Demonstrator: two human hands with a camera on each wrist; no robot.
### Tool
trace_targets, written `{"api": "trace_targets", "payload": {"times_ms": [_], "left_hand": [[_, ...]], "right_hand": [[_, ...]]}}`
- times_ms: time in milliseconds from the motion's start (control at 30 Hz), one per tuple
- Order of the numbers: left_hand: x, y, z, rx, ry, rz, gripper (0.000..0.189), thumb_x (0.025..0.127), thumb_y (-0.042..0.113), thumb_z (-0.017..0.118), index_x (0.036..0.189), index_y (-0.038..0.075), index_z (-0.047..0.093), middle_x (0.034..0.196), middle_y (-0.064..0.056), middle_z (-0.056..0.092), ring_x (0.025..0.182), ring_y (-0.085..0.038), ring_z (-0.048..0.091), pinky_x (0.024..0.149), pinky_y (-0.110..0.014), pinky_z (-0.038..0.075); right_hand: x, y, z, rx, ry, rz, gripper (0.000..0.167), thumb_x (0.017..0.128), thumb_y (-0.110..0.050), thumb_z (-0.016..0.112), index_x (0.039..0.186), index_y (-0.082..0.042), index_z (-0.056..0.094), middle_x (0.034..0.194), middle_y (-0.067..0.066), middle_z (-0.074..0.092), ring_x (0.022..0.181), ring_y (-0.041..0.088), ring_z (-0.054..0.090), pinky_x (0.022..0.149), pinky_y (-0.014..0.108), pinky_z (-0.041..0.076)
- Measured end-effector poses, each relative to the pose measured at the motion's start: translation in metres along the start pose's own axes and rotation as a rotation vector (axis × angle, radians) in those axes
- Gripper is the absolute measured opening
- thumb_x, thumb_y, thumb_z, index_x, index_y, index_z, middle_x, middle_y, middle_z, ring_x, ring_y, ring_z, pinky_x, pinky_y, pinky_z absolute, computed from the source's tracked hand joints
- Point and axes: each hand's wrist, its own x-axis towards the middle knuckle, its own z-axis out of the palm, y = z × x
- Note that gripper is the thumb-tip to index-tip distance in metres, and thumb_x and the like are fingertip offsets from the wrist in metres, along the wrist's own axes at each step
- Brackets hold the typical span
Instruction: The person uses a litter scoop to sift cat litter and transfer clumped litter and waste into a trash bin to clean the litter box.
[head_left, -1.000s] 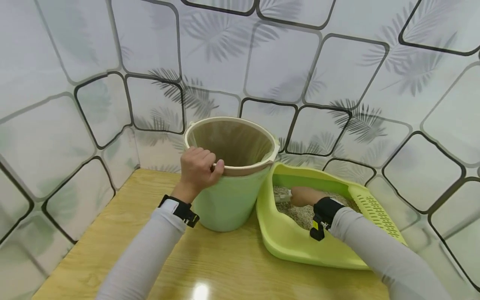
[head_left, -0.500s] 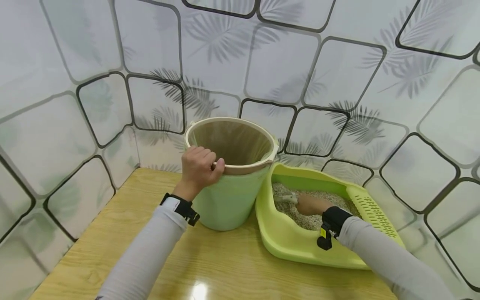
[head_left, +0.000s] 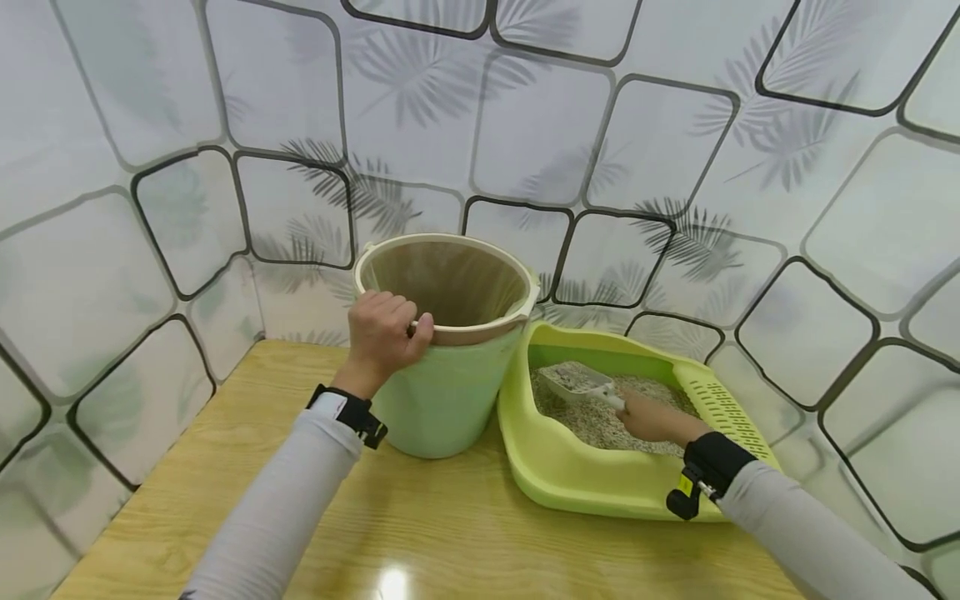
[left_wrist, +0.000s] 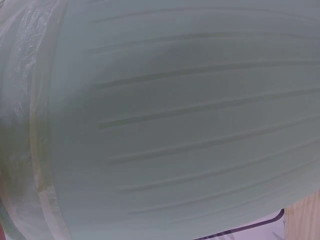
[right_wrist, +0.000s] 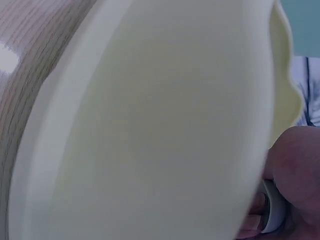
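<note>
My left hand (head_left: 384, 335) grips the near rim of a pale green trash can (head_left: 442, 400), fingers over the cream rim ring. A thin see-through bag lines the can and folds over its edge; the ribbed outer wall fills the left wrist view. In my right hand (head_left: 647, 415) is the handle of a whitish litter scoop (head_left: 577, 382), its head loaded with grey litter. The scoop is over the litter (head_left: 600, 425) inside a yellow-green litter box (head_left: 555, 487). The box's outer wall covers most of the right wrist view, with curled fingers (right_wrist: 252, 220) at its lower right.
Both containers stand side by side on a wooden table (head_left: 420, 542), the can left of the box. A patterned curtain (head_left: 540, 125) hangs close behind and on both sides. The box has a perforated ledge (head_left: 727, 412) at its right end.
My right hand has moved right and toward me, and the scoop has come up out of the litter with a load in its head. The left hand keeps its grip on the rim.
</note>
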Motion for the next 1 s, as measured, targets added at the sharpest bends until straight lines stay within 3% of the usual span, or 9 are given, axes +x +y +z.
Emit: {"api": "trace_targets", "payload": {"times_ms": [100, 233, 367, 533, 833, 1000], "left_hand": [[-0.001, -0.002, -0.001, 0.006, -0.009, 0.004, 0.042, 0.084, 0.028, 0.044, 0.048, 0.011, 0.031, 0.043, -0.001, 0.029, 0.039, -0.021, 0.027, 0.046, -0.036, 0.026], [-0.002, -0.003, 0.0, 0.006, -0.014, 0.008, 0.042, 0.084, 0.028, 0.045, 0.047, 0.011, 0.032, 0.043, -0.001, 0.029, 0.039, -0.021, 0.028, 0.046, -0.036, 0.027], [-0.002, -0.002, 0.001, 0.006, -0.008, 0.008, 0.044, 0.086, 0.029, 0.043, 0.047, 0.011, 0.032, 0.043, -0.001, 0.029, 0.039, -0.02, 0.028, 0.046, -0.036, 0.027], [-0.001, -0.002, 0.001, 0.002, 0.004, 0.009, 0.044, 0.086, 0.029, 0.043, 0.047, 0.012, 0.032, 0.043, 0.0, 0.028, 0.039, -0.019, 0.027, 0.046, -0.035, 0.026], [0.001, -0.002, 0.001, 0.008, 0.005, 0.008, 0.044, 0.086, 0.029, 0.043, 0.047, 0.012, 0.032, 0.042, -0.001, 0.029, 0.039, -0.02, 0.028, 0.046, -0.035, 0.026], [0.0, -0.001, 0.0, 0.008, 0.003, 0.011, 0.044, 0.086, 0.028, 0.043, 0.047, 0.011, 0.032, 0.042, -0.001, 0.029, 0.039, -0.019, 0.028, 0.045, -0.035, 0.026]], "right_hand": [[-0.016, 0.009, -0.001, 0.069, 0.037, -0.001, 0.043, 0.103, -0.014, 0.035, 0.13, 0.019, 0.033, 0.075, 0.009, 0.042, 0.059, 0.015, 0.033, 0.057, 0.031, 0.032], [-0.04, 0.022, -0.002, 0.139, 0.096, 0.006, 0.035, 0.104, -0.017, 0.034, 0.12, 0.014, 0.036, 0.074, 0.006, 0.037, 0.058, 0.014, 0.031, 0.055, 0.029, 0.031], [-0.065, 0.03, -0.001, 0.179, 0.162, 0.03, 0.031, 0.105, -0.021, 0.033, 0.113, 0.009, 0.036, 0.074, 0.006, 0.038, 0.056, 0.014, 0.031, 0.051, 0.028, 0.031], [-0.085, 0.031, 0.001, 0.208, 0.237, 0.049, 0.037, 0.106, -0.027, 0.03, 0.114, 0.009, 0.033, 0.075, 0.007, 0.042, 0.055, 0.014, 0.035, 0.048, 0.028, 0.034], [-0.092, 0.034, 0.002, 0.233, 0.311, 0.072, 0.039, 0.106, -0.031, 0.025, 0.111, 0.007, 0.034, 0.077, 0.008, 0.044, 0.053, 0.013, 0.036, 0.047, 0.029, 0.035], [-0.089, 0.036, 0.005, 0.185, 0.368, 0.083, 0.045, 0.106, -0.035, 0.023, 0.111, 0.009, 0.035, 0.074, 0.007, 0.042, 0.053, 0.015, 0.038, 0.047, 0.03, 0.035]]}}
